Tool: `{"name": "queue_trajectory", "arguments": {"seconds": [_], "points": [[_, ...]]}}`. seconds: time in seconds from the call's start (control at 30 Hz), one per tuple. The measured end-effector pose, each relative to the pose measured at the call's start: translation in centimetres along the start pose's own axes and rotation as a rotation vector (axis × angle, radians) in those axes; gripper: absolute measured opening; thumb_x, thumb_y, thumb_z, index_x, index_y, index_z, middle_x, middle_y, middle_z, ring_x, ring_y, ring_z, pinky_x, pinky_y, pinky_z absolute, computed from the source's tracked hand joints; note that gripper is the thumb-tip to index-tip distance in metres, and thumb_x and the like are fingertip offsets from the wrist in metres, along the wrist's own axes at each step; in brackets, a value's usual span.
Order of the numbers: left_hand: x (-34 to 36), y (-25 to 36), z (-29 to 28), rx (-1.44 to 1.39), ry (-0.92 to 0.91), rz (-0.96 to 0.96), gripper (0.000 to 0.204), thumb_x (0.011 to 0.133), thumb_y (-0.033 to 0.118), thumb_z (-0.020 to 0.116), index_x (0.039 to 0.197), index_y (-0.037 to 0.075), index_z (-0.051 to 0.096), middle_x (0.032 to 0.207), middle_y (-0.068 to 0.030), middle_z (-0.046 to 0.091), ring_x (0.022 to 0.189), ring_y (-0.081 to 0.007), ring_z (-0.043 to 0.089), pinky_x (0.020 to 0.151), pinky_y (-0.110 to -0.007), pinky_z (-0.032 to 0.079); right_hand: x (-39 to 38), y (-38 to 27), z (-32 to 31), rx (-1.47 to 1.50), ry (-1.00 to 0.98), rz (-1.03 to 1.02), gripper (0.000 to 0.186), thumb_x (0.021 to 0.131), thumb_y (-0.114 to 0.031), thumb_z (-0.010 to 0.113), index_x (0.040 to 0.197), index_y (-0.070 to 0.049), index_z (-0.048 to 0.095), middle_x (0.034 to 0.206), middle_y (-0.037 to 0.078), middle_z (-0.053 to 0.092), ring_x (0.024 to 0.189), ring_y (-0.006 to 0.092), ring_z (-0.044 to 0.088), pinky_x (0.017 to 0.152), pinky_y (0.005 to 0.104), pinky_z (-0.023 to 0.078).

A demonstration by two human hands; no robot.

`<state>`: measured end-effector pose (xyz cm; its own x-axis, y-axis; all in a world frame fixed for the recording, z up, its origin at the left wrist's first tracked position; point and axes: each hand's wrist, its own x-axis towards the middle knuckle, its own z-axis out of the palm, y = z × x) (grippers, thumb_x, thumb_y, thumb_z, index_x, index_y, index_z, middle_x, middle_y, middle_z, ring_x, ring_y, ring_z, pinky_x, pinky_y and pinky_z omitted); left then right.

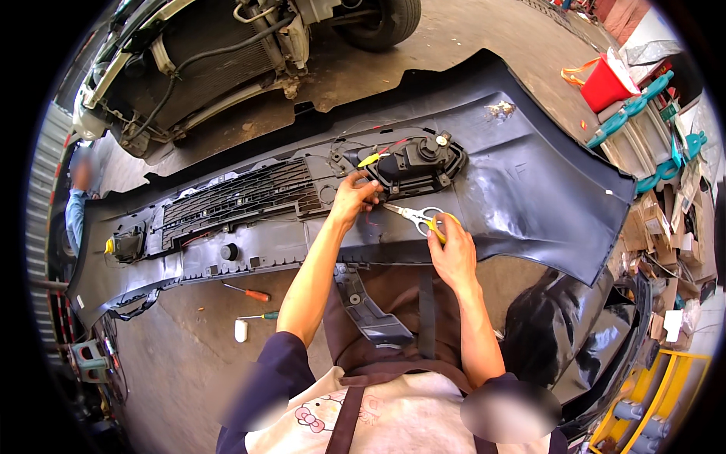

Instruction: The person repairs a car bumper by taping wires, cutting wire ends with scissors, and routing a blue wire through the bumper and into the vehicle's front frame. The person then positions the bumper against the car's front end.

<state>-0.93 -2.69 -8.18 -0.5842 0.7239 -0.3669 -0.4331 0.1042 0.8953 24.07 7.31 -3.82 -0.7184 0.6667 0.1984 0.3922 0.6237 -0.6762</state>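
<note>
The right hand (455, 253) was clamped on the scissors (417, 218) above the black bumper (491, 216), their blades (395, 208) pointing at the left hand (352, 198). The left hand was curled in beside the lamp unit (412, 160); whether it gripped anything, I could not tell. With the 2 so near, a slip of the scissors could have nicked the left hand, and a careless tug could have strained the yellow connector (368, 160).

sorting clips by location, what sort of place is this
Most likely a car repair workshop: there's a vehicle with its front end exposed, a detached black bumper cover with its inner side up, and an orange-handled screwdriver on the floor.
</note>
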Motion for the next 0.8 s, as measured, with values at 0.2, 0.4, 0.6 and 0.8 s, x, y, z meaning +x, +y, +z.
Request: {"name": "queue_trajectory", "arguments": {"seconds": [0.2,0.4,0.6,0.8], "points": [[-1.6,1.7,0.5,-0.586,-0.373,-0.11,0.026,0.1,0.022,0.058,0.116,0.002,0.059,0.088,-0.0034,0.063,0.06,-0.0059,0.043,0.052,-0.02,0.035,1.8,-0.6,-1.4,0.05,-0.054,0.018,0.029,0.089,-0.017,0.063,0.112,0.001,0.059,0.11,0.023,0.065,0.097,0.0435,0.063,0.081,0.0508,0.05],[-5.4,4.4,1.0,-0.6,-0.403,-0.057,0.022,0.101,0.019,0.056,0.115,0.002,0.06,0.093,-0.0081,0.065,0.052,-0.0041,0.04,0.044,-0.017,0.03,5.3,1.5,-0.9,-0.38,-0.095,-0.054,0.011,0.086,-0.009,0.061,0.097,-0.004,0.061,0.101,0.016,0.067,0.101,0.0333,0.062,0.086,0.0546,0.041],[-6.6,4.7,2.0,-0.589,-0.411,-0.003,0.017,0.101,0.016,0.055,0.111,0.003,0.06,0.093,-0.0102,0.066,0.052,-0.005,0.042,0.044,-0.018,0.031,6.1,2.5,-0.7,-0.69,-0.123,-0.174,0.015,0.081,-0.006,0.06,0.095,-0.004,0.066,0.1,0.014,0.064,0.106,0.0313,0.058,0.091,0.0546,0.04],[-7.1,4.6,2.6,-0.478,-0.36,0.05,0.018,0.102,0.018,0.055,0.112,0.003,0.058,0.1,-0.0163,0.07,0.056,-0.0088,0.05,0.046,-0.019,0.035,4.8,2.2,2.7,-0.589,-0.234,-0.274,0.013,0.081,-0.008,0.061,0.093,-0.004,0.066,0.098,0.012,0.063,0.099,0.0296,0.06,0.081,0.042,0.05]]}}
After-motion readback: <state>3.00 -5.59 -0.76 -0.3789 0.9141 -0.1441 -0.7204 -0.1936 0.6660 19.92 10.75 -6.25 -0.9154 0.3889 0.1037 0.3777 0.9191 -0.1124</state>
